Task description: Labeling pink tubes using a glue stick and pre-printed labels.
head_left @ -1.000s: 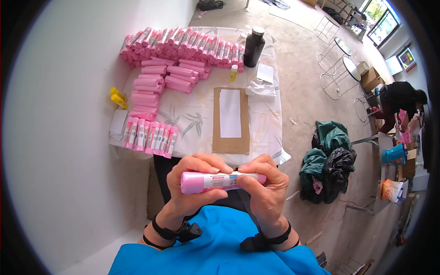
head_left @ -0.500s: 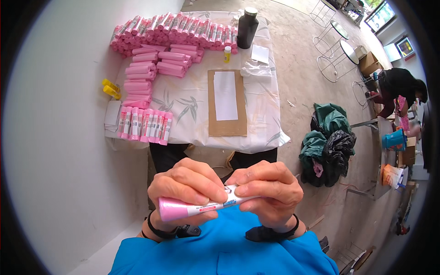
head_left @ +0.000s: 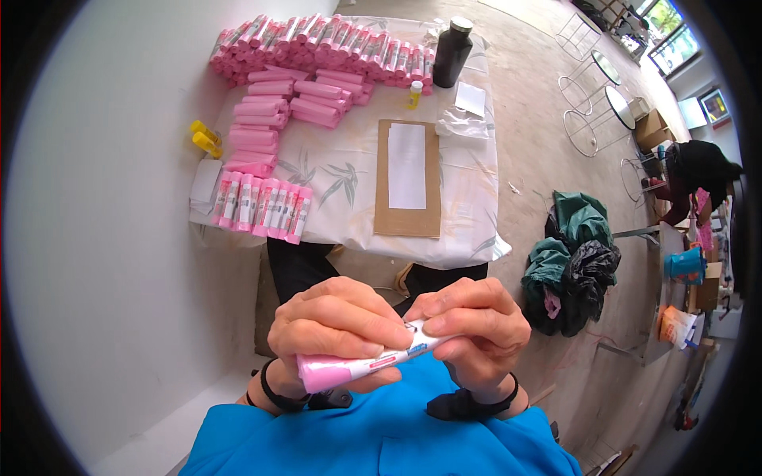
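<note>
Holding one pink tube (head_left: 361, 366), left hand (head_left: 333, 325) and right hand (head_left: 476, 329) curl tight around it; seven tubes (head_left: 262, 208) line the table (head_left: 341, 170) edge

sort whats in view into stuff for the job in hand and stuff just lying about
In use: pink tube held by left hand and right hand; pink tubes; labelled row; label sheet on cardboard.
Lying about: black bottle, yellow bottles, clothes pile.

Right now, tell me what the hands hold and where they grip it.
Both hold one pink tube: left hand wraps its pink end, right hand pinches the other end with its fingertips.
</note>
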`<control>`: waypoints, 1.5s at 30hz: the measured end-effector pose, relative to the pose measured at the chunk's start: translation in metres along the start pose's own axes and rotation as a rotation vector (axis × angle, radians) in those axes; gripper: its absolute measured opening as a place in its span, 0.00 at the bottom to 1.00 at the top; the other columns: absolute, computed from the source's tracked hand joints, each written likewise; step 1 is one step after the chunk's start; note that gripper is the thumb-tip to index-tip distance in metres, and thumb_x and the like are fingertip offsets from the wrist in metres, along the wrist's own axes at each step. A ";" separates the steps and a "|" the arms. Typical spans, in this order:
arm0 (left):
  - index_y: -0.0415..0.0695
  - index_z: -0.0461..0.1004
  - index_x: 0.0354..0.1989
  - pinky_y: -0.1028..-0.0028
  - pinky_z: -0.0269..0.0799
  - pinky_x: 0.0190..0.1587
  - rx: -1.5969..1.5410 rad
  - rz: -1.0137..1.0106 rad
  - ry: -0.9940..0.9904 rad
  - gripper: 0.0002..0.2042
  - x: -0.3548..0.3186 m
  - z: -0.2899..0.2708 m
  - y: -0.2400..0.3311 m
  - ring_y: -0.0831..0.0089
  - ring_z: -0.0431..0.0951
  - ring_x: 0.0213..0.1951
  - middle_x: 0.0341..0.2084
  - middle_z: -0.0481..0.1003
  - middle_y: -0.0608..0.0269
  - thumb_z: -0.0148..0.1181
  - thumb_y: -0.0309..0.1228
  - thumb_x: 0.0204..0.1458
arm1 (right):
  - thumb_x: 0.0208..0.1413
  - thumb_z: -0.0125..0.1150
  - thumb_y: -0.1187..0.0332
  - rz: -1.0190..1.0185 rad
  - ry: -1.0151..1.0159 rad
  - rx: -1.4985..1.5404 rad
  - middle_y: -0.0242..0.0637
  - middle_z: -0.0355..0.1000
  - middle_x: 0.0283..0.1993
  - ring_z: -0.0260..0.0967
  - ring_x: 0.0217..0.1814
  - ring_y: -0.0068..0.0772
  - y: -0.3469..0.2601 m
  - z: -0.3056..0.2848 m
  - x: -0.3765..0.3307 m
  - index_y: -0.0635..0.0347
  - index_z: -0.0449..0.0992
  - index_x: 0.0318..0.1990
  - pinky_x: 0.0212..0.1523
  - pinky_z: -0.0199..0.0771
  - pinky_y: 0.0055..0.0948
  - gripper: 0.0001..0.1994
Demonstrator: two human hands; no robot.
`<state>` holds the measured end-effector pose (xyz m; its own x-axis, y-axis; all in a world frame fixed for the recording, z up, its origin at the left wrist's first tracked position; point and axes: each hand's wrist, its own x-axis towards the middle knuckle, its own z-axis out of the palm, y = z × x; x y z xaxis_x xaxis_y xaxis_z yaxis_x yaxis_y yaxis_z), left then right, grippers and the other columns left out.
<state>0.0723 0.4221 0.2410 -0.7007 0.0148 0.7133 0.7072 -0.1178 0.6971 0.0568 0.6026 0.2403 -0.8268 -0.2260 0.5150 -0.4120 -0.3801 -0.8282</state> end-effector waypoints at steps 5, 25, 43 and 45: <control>0.45 0.70 0.37 0.70 0.78 0.31 0.154 0.022 0.017 0.19 -0.002 -0.003 -0.005 0.62 0.80 0.31 0.31 0.79 0.56 0.76 0.34 0.41 | 0.50 0.65 0.81 0.300 -0.014 0.062 0.43 0.73 0.41 0.73 0.38 0.27 0.004 -0.003 0.001 0.67 0.80 0.40 0.36 0.75 0.22 0.09; 0.39 0.50 0.62 0.67 0.70 0.56 -0.607 -0.878 0.431 0.25 0.017 0.042 -0.047 0.66 0.74 0.50 0.47 0.73 0.49 0.31 0.47 0.68 | 0.53 0.66 0.70 -0.531 0.047 -1.330 0.35 0.66 0.46 0.71 0.47 0.37 0.066 0.001 0.005 0.57 0.79 0.41 0.59 0.68 0.47 0.09; 0.46 0.64 0.41 0.81 0.61 0.24 -0.814 -0.928 0.410 0.26 -0.003 0.031 -0.099 0.80 0.61 0.20 0.19 0.62 0.70 0.34 0.59 0.63 | 0.59 0.55 0.62 -0.372 -0.030 -1.000 0.50 0.57 0.68 0.53 0.71 0.46 0.083 0.003 -0.029 0.76 0.68 0.56 0.72 0.31 0.66 0.25; 0.44 0.65 0.37 0.81 0.58 0.23 -0.708 -0.910 0.342 0.28 -0.004 0.039 -0.095 0.81 0.61 0.19 0.18 0.63 0.69 0.31 0.60 0.63 | 0.59 0.55 0.59 -0.377 -0.031 -1.004 0.51 0.53 0.70 0.50 0.73 0.47 0.082 -0.001 -0.038 0.77 0.65 0.59 0.72 0.31 0.66 0.29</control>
<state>0.0117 0.4718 0.1743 -0.9808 0.1244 -0.1503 -0.1934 -0.7216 0.6648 0.0545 0.5807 0.1529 -0.5764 -0.2763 0.7691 -0.7765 0.4782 -0.4102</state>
